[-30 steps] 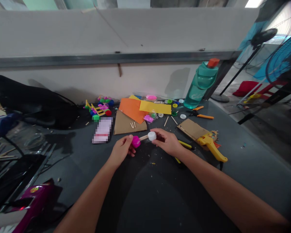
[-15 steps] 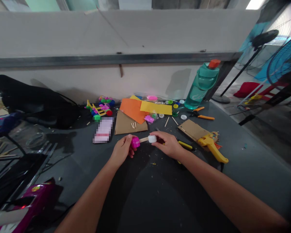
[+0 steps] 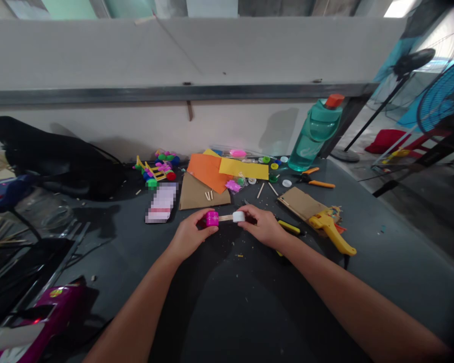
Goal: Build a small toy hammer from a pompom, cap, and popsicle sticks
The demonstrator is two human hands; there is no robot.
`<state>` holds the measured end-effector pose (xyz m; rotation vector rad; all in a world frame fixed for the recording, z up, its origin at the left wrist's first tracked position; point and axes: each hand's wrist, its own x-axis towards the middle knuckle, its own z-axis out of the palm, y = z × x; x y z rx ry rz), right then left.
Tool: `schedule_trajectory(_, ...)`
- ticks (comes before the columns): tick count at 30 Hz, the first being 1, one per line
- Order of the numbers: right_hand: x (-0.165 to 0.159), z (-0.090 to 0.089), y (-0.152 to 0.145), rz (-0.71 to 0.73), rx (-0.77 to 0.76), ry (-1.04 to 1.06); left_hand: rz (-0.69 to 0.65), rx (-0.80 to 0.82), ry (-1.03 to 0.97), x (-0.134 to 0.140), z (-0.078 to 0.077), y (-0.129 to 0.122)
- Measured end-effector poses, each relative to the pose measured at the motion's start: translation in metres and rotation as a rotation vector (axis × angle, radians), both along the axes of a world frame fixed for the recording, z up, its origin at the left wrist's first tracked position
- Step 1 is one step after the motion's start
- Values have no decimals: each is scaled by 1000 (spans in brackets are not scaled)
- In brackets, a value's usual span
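My left hand (image 3: 191, 233) is closed around a magenta bottle cap (image 3: 212, 219), thumb below and fingers behind it. Between thumb and fingertips, my right hand (image 3: 263, 225) pinches a white bottle cap (image 3: 238, 217). Pale wooden sticks (image 3: 225, 218) span the gap between the two caps, forming one small piece held level above the dark table (image 3: 215, 302). How the sticks meet the caps is too small to tell. Behind the hands, short wooden pieces (image 3: 209, 195) lie on a cardboard sheet (image 3: 194, 197).
A yellow glue gun (image 3: 331, 229) and a yellow-handled cutter (image 3: 288, 227) lie right of my right hand. Orange-handled pliers (image 3: 321, 184) are near the teal bottle (image 3: 314, 133). A blurred phone (image 3: 162, 202), colourful cap models (image 3: 161, 169) and orange paper (image 3: 206, 170) lie farther back.
My left hand has turned the magenta cap, and its thumb has moved from the top to below the cap. The right hand stays almost in place on the white cap.
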<state>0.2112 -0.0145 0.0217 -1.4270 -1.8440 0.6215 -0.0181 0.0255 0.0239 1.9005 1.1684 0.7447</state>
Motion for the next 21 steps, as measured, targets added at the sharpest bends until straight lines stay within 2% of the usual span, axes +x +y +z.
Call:
schedule_trajectory(2, 0, 0, 0, -7, 23, -6, 0, 131, 32, -2, 2, 1)
schedule_trajectory(4, 1, 0, 1, -9, 67, -18, -5, 191, 47, -3, 3, 1)
schedule_trajectory(8, 1, -2, 3, -7, 123, -21, 7, 192, 67, -3, 2, 0)
schedule_trajectory(13, 2, -3, 3, 12, 104, -1, -10, 159, 75, -4, -2, 1)
schedule_trajectory(21, 2, -2, 2, 20, 97, -15, -42, 156, 107, -5, 2, 2)
